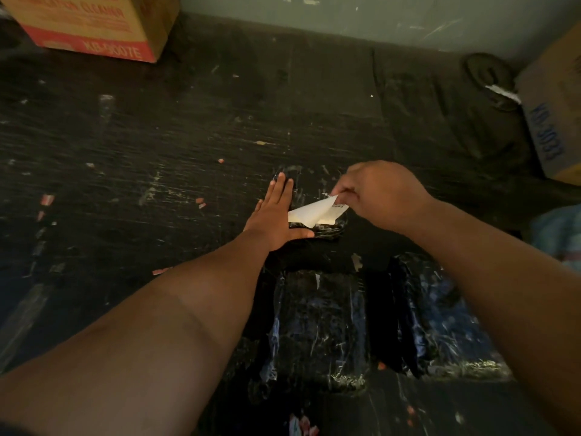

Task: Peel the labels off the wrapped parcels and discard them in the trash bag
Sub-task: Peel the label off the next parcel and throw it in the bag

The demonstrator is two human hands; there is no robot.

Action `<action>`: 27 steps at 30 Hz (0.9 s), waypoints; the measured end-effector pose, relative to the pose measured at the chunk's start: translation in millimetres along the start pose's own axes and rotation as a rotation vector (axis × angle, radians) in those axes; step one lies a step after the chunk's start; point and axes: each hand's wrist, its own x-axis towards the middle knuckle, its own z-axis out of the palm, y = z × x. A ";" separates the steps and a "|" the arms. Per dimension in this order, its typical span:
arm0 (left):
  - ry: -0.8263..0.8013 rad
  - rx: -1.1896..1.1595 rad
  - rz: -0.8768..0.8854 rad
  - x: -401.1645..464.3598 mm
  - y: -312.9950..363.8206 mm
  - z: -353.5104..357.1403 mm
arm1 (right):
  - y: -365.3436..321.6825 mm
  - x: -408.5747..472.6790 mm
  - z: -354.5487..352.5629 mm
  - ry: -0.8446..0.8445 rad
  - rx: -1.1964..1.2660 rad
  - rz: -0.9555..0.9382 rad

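Pinching label — right-hand fingers.

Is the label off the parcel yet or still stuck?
Partly peeled. The right hand pinches the label, curled up, while its lower edge still meets the parcel, which the left hand presses flat.

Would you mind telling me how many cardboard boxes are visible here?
2. One cardboard box with red print stands at the far left by the wall; the other, with blue print, is at the right edge, partly cut off. More may lie outside the view.
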 end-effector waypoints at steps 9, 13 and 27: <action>-0.033 0.084 -0.022 -4.5 9.3 -10.5 | 6.9 -36.5 -36.8 0.239 0.049 0.084; -0.117 0.222 -0.063 -4.9 23.4 -24.4 | 23.2 -61.1 -60.9 0.257 0.020 0.139; 0.046 0.333 0.399 -13.2 292.8 6.9 | 223.0 -298.6 -139.4 0.159 -0.153 0.767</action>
